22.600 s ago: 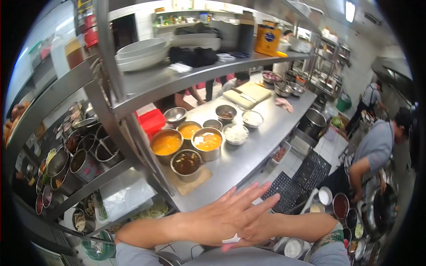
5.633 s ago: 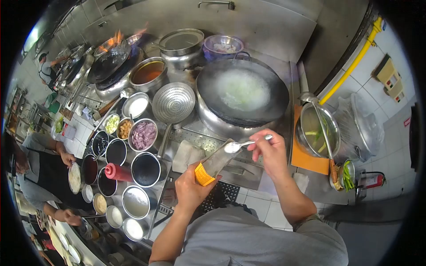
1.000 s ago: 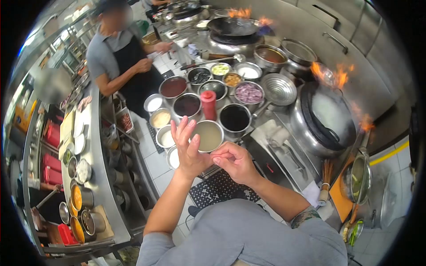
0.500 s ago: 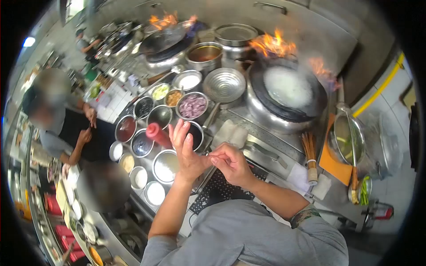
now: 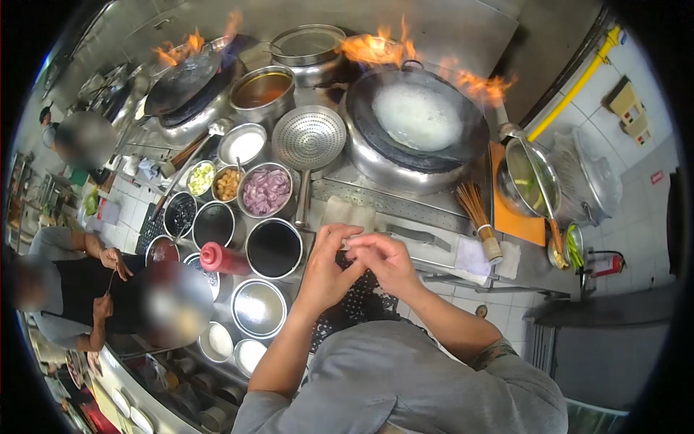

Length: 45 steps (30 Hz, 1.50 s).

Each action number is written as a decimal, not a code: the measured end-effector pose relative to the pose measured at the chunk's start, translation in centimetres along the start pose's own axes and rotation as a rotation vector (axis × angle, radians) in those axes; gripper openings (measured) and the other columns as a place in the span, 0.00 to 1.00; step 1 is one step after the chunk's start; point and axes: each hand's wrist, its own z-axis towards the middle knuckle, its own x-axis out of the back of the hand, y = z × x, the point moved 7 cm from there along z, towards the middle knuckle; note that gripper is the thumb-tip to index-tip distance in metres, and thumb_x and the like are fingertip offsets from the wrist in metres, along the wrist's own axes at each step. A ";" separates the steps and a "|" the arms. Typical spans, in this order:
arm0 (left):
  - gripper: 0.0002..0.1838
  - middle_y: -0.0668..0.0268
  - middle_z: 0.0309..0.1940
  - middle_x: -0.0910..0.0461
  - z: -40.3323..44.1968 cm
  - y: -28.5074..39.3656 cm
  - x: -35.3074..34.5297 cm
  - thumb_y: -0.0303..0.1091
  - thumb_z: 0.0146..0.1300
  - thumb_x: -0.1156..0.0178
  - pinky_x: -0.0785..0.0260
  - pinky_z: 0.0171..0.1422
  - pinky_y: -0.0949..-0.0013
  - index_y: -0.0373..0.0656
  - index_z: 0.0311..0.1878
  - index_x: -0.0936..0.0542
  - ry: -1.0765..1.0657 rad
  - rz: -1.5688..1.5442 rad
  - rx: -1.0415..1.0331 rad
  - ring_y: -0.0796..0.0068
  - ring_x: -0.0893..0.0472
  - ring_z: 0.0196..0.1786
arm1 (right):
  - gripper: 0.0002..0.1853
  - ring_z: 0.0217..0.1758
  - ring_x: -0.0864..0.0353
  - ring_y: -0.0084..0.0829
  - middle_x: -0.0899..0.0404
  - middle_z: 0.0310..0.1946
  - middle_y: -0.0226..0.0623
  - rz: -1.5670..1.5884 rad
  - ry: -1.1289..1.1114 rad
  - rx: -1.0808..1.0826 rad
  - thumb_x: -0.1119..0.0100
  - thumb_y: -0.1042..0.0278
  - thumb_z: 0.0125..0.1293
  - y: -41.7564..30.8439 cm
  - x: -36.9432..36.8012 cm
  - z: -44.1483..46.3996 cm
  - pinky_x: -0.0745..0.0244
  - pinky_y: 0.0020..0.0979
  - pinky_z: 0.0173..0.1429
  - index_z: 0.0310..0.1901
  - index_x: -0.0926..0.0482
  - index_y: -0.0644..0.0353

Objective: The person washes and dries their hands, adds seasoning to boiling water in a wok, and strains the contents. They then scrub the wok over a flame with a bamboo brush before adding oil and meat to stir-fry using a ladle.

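My left hand and my right hand meet in front of my chest, with their fingertips touching. The left fingers reach out and curve a little, its thumb apart from them. On the right hand the fingers are bent and drawn together; anything small between them is too hidden to make out. Left of my hands are a pot of dark liquid and a red squeeze bottle. Beyond them a folded cloth lies on the steel counter. A perforated strainer rests with its handle pointing toward me.
A wok holds pale bubbling liquid, with flames behind it. Bowls of sliced onion and other ingredients crowd the left. To the right are a bamboo brush and a pot with a ladle. A co-worker stands at left.
My view has swung, so the counter sits lower and further left. My left hand's raised, spread fingers have come down and in to meet the right fingertips.
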 end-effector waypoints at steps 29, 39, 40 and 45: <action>0.08 0.73 0.34 0.22 3.2 -3.6 -14.0 0.35 0.76 0.41 0.29 0.49 0.75 0.43 0.41 0.24 -0.528 -0.650 0.493 0.82 0.22 0.38 | 0.10 0.30 0.19 0.17 0.17 0.32 0.27 -0.131 0.132 -0.269 0.40 0.64 0.76 1.2 14.4 -3.7 0.22 0.23 0.38 0.39 0.19 0.62; 0.30 0.51 0.64 0.22 4.2 -15.1 -5.1 0.38 0.76 0.41 0.33 0.71 0.64 0.35 0.75 0.34 0.118 0.064 0.451 0.66 0.22 0.65 | 0.29 0.62 0.25 0.53 0.24 0.60 0.51 -1.654 0.600 -0.399 0.29 0.65 0.61 -9.7 50.9 -13.2 0.29 0.47 0.67 0.63 0.27 0.62; 0.41 0.45 0.75 0.35 3.7 -16.1 -6.1 0.42 0.72 0.36 0.35 0.74 0.59 0.37 0.80 0.43 0.066 0.071 0.563 0.55 0.29 0.74 | 0.33 0.65 0.27 0.54 0.25 0.62 0.53 -1.701 0.542 -0.442 0.28 0.66 0.60 -7.8 53.4 -15.4 0.31 0.47 0.69 0.66 0.29 0.62; 0.53 0.43 0.69 0.30 5.0 -18.7 -10.9 0.48 0.60 0.25 0.37 0.75 0.60 0.23 0.75 0.43 -0.222 0.043 0.789 0.56 0.29 0.71 | 0.21 0.55 0.19 0.60 0.18 0.48 0.59 -1.387 0.821 -0.811 0.44 0.71 0.61 -7.6 54.6 -14.1 0.25 0.56 0.58 0.57 0.27 0.61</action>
